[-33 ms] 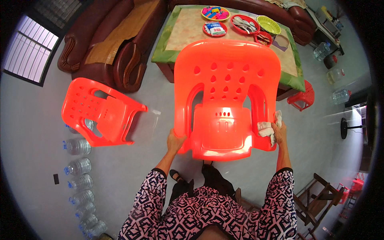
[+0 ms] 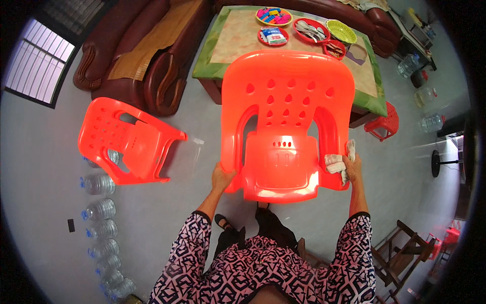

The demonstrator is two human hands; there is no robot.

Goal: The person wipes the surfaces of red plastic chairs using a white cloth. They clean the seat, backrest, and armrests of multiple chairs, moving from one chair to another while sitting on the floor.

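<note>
A red plastic armchair (image 2: 281, 164) with teardrop holes in its backrest faces me, right in front of my body. My left hand (image 2: 221, 178) is closed around the front end of its left armrest. On the other side, my right hand (image 2: 353, 168) grips a whitish cloth (image 2: 334, 163) and presses it against the right armrest. Part of the cloth sticks up beyond my fingers. The chair's legs are hidden under the seat, so I cannot tell whether they touch the floor.
A second red chair (image 2: 129, 144) stands at left, near water jugs (image 2: 101, 209). Behind is a table (image 2: 228, 38) bearing baskets, including one of spoons (image 2: 310, 31). A brown sofa (image 2: 164, 81) stands back left. A red stool (image 2: 383, 123) and wooden chair (image 2: 402, 253) are at right.
</note>
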